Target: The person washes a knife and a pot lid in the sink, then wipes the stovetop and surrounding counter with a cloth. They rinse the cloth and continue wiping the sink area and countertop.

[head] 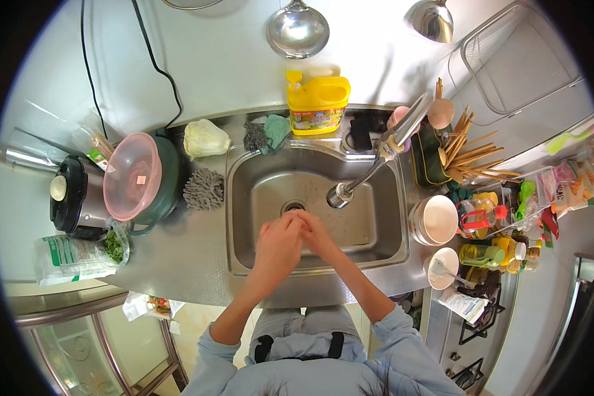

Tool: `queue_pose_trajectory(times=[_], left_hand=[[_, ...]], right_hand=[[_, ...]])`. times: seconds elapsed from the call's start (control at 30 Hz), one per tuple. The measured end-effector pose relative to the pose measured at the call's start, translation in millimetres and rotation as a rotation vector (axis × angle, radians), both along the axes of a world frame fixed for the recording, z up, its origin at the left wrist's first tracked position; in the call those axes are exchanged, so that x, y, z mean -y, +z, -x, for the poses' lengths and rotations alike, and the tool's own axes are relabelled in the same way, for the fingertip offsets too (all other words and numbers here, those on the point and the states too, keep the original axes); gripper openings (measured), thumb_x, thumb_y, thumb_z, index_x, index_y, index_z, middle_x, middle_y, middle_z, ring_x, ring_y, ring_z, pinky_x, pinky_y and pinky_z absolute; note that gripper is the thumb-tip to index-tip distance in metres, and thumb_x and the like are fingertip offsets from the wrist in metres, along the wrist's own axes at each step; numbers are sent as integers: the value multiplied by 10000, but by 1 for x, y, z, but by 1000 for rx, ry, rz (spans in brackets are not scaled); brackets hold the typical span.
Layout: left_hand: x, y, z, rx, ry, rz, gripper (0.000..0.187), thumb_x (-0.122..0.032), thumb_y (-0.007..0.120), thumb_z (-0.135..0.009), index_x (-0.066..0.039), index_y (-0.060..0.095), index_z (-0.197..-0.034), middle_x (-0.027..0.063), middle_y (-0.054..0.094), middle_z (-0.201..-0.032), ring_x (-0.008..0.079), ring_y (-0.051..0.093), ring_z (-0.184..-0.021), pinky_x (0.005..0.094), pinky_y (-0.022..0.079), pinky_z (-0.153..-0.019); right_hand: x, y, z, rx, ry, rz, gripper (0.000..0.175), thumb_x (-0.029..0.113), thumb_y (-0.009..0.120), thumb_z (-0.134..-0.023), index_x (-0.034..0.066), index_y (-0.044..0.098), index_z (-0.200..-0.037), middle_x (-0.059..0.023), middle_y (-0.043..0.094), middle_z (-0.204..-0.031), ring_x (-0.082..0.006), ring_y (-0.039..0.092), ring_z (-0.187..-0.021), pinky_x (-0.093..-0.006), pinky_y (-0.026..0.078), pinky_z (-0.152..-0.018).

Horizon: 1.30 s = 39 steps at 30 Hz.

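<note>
My left hand [279, 243] and my right hand [321, 234] are pressed together over the stainless steel sink [317, 260], in its front left part. The left fingers lie across the right ones, so whatever is between the palms is hidden. Just beyond my fingertips shows part of the drain [294, 204]. The head of the gooseneck faucet [340, 196] hangs above the basin to the right of my hands, not touching them. No running water can be made out beneath it.
Behind the sink stands a yellow detergent jug [318, 104], beside a green scouring cloth [276, 129]. Left are a cabbage [206, 139], a gray chenille mitt [204, 189] and a pink basin [131, 193]. White bowls [438, 221] and a chopstick holder [428, 153] stand right.
</note>
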<state>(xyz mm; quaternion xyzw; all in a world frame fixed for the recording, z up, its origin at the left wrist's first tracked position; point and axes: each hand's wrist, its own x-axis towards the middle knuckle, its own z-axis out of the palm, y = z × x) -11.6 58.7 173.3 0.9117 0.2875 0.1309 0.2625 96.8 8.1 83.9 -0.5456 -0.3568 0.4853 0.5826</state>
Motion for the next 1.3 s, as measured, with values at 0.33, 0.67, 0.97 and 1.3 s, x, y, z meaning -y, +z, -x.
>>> queue_pose_trajectory(times=[0.33, 0.67, 0.97, 1.3], left_hand=[[8, -65, 37, 666, 227, -140, 274, 43, 530, -728, 4, 545, -999, 172, 545, -1052, 324, 552, -903, 389, 468, -757], [-8, -96, 32, -3, 152, 114, 257, -73, 578, -750, -83, 560, -1006, 104, 530, -1083, 257, 526, -1005, 547, 320, -881], [-2, -100, 36, 557, 251, 77, 201, -10, 554, -752, -24, 540, -953, 138, 533, -996, 250, 535, -930, 418, 407, -832], [-3, -64, 41, 150, 99, -159, 217, -70, 571, -760, -58, 562, -977, 128, 540, -1074, 274, 521, -1023, 470, 358, -890]], right_hand=[[-13, 26, 40, 717, -403, -359, 327, -60, 511, -735, 22, 525, -1051, -172, 521, -1027, -340, 539, -901, -365, 450, -774], [11, -47, 17, 1028, 0, 326, 316, 57, 553, -753, 57, 507, -1066, -171, 547, -989, -325, 584, -839, -430, 468, -697], [-1, -52, 45, 942, -371, -317, 254, -10, 548, -739, 20, 533, -991, -164, 543, -1014, -332, 563, -907, -439, 465, -704], [9, 3, 49, 1181, -238, 190, 349, 108, 607, -699, 61, 525, -1036, -115, 556, -980, -289, 555, -909, -416, 424, -765]])
